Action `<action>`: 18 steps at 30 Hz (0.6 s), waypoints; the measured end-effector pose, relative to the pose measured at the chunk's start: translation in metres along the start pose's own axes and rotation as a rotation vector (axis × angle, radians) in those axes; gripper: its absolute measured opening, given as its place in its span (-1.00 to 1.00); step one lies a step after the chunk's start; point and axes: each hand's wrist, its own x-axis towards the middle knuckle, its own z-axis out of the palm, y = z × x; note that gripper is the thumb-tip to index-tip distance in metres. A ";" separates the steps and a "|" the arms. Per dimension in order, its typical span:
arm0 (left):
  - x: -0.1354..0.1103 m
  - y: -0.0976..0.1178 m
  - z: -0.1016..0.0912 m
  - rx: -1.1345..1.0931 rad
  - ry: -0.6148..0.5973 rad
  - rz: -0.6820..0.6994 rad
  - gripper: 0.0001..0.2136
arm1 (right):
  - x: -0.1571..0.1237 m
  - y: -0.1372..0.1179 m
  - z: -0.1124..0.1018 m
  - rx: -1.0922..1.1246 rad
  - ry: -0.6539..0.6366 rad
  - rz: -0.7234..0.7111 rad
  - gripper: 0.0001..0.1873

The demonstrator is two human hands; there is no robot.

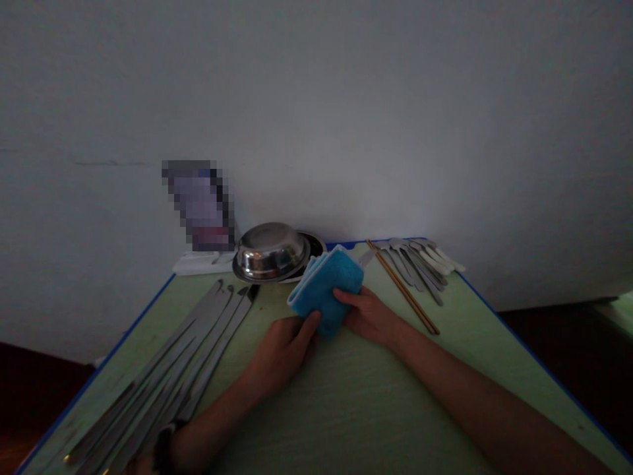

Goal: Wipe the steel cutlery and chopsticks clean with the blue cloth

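A folded blue cloth [327, 285] is held up a little above the middle of a pale green table [356, 402]. My left hand [284, 348] grips its near left corner with thumb and fingers closed on it. My right hand [368, 316] holds the cloth's right side, thumb on top and fingers underneath. Whether anything is wrapped inside the cloth is hidden.
Several long metal knives [182, 369] lie in a row at the left. An upturned steel bowl [271, 251] sits on a plate by the wall. Chopsticks [403, 287] and several spoons [420, 260] lie at the back right. The table has a blue edge.
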 end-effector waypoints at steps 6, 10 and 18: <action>0.000 -0.001 0.000 -0.044 0.000 0.000 -0.51 | -0.001 -0.002 0.002 0.088 -0.028 -0.001 -0.69; 0.002 -0.001 0.000 -0.079 -0.014 -0.055 -0.57 | -0.001 -0.003 -0.001 0.092 0.003 -0.056 -0.69; 0.003 -0.003 0.001 -0.133 0.058 0.045 -0.69 | 0.004 0.000 0.002 0.091 0.036 -0.080 -0.71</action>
